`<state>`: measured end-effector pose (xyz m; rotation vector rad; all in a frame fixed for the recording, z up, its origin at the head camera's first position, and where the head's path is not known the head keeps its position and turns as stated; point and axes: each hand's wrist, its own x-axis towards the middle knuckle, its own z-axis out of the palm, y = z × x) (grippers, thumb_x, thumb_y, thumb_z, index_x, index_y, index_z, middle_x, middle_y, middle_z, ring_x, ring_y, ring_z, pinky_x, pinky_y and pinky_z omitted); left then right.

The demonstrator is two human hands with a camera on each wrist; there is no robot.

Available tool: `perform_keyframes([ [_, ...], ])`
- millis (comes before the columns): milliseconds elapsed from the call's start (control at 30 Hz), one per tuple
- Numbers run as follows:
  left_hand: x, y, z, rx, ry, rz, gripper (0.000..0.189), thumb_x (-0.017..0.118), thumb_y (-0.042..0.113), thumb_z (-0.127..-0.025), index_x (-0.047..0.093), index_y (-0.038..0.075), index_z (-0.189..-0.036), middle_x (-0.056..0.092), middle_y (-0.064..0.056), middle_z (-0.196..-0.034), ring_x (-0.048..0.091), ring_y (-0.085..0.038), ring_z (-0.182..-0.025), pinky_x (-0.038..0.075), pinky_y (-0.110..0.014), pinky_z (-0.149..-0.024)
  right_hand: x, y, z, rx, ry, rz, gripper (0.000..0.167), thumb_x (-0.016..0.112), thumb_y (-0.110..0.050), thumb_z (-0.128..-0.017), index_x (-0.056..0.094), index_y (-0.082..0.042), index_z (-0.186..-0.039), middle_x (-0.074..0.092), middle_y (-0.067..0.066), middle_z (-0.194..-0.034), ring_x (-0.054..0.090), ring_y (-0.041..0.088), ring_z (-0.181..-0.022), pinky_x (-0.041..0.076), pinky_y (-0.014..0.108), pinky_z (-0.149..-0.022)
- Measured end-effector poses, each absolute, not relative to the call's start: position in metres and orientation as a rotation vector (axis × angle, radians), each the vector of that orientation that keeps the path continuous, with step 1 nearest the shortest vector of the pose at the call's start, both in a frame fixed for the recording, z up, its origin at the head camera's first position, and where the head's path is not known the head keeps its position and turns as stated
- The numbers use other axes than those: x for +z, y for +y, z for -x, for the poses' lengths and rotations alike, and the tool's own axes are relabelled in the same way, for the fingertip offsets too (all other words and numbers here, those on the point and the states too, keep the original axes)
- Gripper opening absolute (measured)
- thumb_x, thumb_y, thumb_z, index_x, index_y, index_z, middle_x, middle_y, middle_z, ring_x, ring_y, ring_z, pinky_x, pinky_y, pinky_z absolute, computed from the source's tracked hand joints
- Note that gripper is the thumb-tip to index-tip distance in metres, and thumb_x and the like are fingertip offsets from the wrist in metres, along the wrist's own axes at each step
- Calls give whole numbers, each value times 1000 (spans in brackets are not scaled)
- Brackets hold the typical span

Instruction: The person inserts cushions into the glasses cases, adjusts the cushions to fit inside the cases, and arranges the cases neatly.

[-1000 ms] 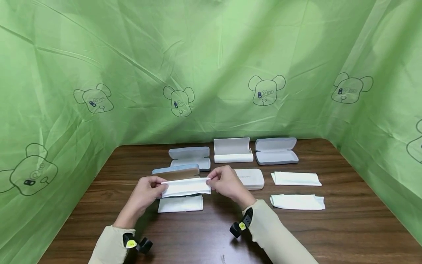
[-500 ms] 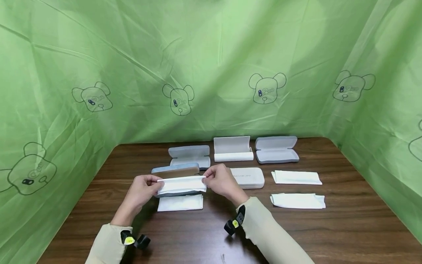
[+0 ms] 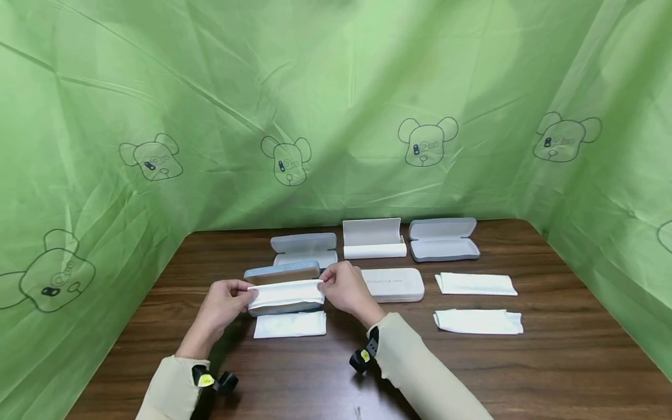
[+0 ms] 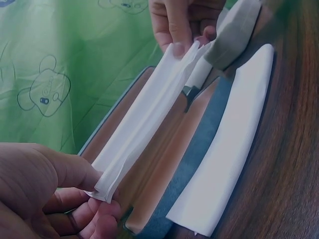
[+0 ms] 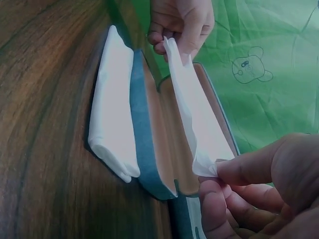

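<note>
My left hand point(image 3: 219, 306) pinches one short end of a folded white cloth point(image 3: 287, 293) between thumb and fingers; my right hand point(image 3: 346, 290) pinches the opposite end in the same manner. At each hand, only the fabric separates thumb from fingers. The cloth extends lengthwise between both hands, positioned over the blue eyeglass case point(image 3: 283, 269), whose hinged lid stands raised and whose lining is brown. Whether the cloth contacts the lining, I cannot tell. A second folded cloth point(image 3: 290, 325) rests on the wood-grain table point(image 3: 525, 373) along the near side of the blue case. A closed white case point(image 3: 396, 284) with lettering on its lid lies just beside my right hand. Three opened cases form a row farther back: a left grey case point(image 3: 304, 242), a white hinged case point(image 3: 371, 233) and a right grey case point(image 3: 443, 229). On the right side of the table lie a rear cloth point(image 3: 476, 284) and a front cloth point(image 3: 478, 321), both folded.
</note>
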<state>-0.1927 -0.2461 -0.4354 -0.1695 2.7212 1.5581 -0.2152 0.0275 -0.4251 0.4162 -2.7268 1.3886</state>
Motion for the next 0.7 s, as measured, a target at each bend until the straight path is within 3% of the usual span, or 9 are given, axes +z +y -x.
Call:
perform_keyframes([
  [700, -442, -259, 199, 1509, 2740, 180, 18, 69, 10, -96, 70, -7, -103, 64, -11, -83, 59, -24, -74, 54, -35, -64, -438, 6, 224, 1219, -2739, -389, 10, 73, -6, -88, 70, -10, -78, 60, -7, -63, 57, 9, -60, 48, 27, -57],
])
